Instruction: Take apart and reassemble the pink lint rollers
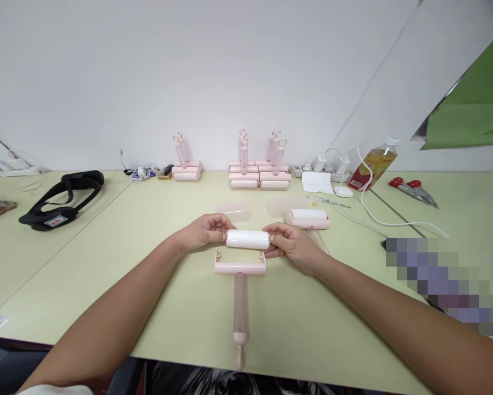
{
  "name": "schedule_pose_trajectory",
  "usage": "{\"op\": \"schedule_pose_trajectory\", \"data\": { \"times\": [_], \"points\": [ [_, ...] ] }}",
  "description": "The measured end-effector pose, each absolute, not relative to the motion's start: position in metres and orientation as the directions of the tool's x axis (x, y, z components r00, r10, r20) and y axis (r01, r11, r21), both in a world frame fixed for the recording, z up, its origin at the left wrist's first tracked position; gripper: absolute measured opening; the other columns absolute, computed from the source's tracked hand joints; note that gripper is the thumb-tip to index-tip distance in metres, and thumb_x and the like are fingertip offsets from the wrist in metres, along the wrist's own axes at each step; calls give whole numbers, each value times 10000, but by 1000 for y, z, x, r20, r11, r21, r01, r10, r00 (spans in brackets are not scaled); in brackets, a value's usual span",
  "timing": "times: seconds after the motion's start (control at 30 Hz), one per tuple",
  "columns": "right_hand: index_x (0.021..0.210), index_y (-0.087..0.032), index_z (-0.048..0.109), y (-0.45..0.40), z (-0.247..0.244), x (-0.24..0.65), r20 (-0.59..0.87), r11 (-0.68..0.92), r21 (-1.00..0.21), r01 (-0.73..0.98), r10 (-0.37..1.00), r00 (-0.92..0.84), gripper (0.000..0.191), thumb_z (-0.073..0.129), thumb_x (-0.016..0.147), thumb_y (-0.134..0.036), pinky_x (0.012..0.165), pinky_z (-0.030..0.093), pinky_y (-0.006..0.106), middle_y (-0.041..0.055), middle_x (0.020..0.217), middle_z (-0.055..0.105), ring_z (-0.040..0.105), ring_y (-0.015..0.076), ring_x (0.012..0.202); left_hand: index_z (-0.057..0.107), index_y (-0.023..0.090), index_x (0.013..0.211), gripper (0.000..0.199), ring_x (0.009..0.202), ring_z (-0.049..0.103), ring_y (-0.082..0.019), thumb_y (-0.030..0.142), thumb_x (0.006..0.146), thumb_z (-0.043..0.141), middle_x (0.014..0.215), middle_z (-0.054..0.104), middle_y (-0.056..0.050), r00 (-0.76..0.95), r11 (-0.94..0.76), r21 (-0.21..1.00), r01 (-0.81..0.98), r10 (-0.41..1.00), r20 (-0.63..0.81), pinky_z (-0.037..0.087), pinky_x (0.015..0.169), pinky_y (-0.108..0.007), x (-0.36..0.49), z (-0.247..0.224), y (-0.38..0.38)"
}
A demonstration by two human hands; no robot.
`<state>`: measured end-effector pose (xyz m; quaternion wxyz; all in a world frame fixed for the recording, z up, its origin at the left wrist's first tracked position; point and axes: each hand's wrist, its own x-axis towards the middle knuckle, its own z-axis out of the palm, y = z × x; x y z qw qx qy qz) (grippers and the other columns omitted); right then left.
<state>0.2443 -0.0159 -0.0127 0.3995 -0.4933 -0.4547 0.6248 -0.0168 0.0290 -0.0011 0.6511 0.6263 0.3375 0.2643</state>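
A white lint roller refill (247, 239) lies crosswise between my two hands. My left hand (207, 231) has its fingers closed on the roll's left end, and my right hand (291, 244) grips its right end. Just below the roll, a pink lint roller handle (240, 307) lies on the table, its open frame facing the roll and its grip towards me. To the right of my right hand rests another pink lint roller (308, 218) with a white roll in its frame. Two translucent pink covers (233, 211) lie beyond my hands.
Several pink lint rollers (244, 181) stand along the wall, more (186, 173) further left. A black head strap (63, 200) lies at left. On the right are a drink bottle (373, 164), white cables (370, 211), red-handled tools (414, 191), scissors (329, 201) and a white paper (317, 182).
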Motion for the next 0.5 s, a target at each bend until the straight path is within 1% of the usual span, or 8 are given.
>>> {"op": "schedule_pose_trajectory", "data": {
  "times": [0.13, 0.23, 0.3, 0.43, 0.5],
  "points": [
    [974, -167, 600, -18, -11, 241, -267, -271, -963, -9, 953, -141, 217, 539, 811, -37, 547, 611, 242, 37, 892, 682, 695, 122, 569, 635, 150, 994, 338, 862, 612, -157, 251, 698, 762, 985, 667, -72, 595, 61, 991, 117, 795, -119, 475, 779, -285, -19, 1, 29],
    [951, -167, 602, -18, -10, 239, -262, -262, -965, 14, 956, -130, 196, 526, 822, -41, 531, 601, 229, 38, 913, 676, 689, 112, 579, 633, 155, 1012, 326, 863, 602, -157, 254, 716, 729, 985, 656, -67, 582, 56, 986, 155, 801, -137, 481, 784, -293, -21, 3, 29],
    [953, -167, 608, -18, -10, 238, -263, -259, -965, 48, 957, -121, 198, 518, 825, -47, 524, 595, 224, 30, 852, 671, 686, 115, 592, 633, 158, 1017, 321, 844, 596, -156, 264, 724, 710, 981, 649, -67, 577, 45, 981, 191, 803, -149, 488, 755, -291, -23, 4, 29],
    [1017, -169, 606, -18, -10, 237, -269, -255, -959, 124, 957, -110, 286, 481, 807, -19, 515, 582, 217, 9, 712, 649, 677, 121, 586, 620, 167, 1078, 383, 803, 593, -162, 266, 713, 684, 1001, 637, -81, 560, 37, 960, 277, 806, -193, 482, 644, -268, -27, 5, 29],
    [1039, -168, 600, -19, -9, 238, -278, -262, -954, 144, 955, -100, 315, 467, 801, -12, 508, 574, 214, 5, 688, 644, 663, 114, 561, 619, 175, 1099, 415, 825, 603, -175, 247, 693, 674, 1051, 637, -90, 556, 3, 947, 321, 809, -192, 482, 644, -272, -29, 5, 30]
  ]
}}
